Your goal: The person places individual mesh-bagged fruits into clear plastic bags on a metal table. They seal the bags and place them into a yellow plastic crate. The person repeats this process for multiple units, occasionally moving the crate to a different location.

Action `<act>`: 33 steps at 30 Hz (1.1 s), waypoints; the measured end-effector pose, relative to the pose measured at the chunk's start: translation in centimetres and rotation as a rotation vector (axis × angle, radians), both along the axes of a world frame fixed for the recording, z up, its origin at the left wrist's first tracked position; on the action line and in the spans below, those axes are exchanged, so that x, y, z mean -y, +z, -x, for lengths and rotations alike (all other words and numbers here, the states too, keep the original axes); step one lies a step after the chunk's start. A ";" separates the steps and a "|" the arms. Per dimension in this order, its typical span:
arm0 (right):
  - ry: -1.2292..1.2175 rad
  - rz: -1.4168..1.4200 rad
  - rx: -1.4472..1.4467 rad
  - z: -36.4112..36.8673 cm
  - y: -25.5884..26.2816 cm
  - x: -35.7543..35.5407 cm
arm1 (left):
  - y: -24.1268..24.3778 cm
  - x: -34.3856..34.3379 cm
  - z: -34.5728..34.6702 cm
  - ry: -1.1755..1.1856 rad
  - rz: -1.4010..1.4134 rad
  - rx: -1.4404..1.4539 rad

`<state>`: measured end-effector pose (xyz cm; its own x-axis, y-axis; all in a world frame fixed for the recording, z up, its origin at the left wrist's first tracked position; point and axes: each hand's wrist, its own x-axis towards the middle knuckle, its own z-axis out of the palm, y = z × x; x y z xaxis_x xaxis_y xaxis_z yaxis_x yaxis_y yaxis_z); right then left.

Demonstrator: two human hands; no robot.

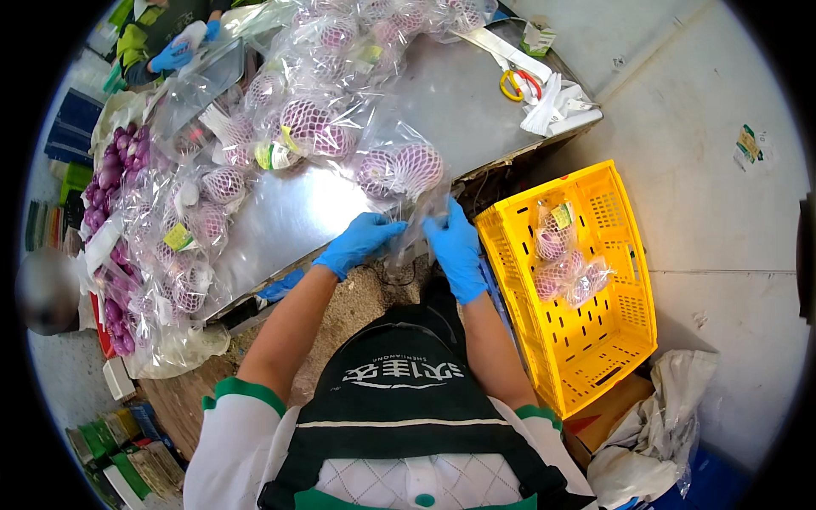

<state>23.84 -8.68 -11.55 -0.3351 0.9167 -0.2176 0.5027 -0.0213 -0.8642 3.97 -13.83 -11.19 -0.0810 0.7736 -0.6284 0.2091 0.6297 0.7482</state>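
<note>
My left hand [364, 245], in a blue glove, pinches the gathered end of a clear plastic bag [411, 220] at the near edge of the metal table. My right hand [456, 248], gloved too, holds the same bag from the other side. Two pinkish-purple round items in white foam nets, which look like onions [417, 167], fill the far part of this bag and lie at the table's edge. More bagged netted produce [315, 127] is heaped just beyond, some bags with yellow-green labels.
A yellow plastic crate [628, 255] with bagged produce stands at the right. Scissors [519, 85] and white strips [554, 105] lie on the metal table [446, 83]. Unwrapped purple onions [108, 178] are heaped at the left. A co-worker's gloved hand [171, 57] holds a netted item at the upper left.
</note>
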 end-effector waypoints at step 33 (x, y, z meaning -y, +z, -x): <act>-0.152 -0.197 -0.183 1.6 -3.3 2.9 | 2.5 6.6 2.5 0.600 -0.230 0.381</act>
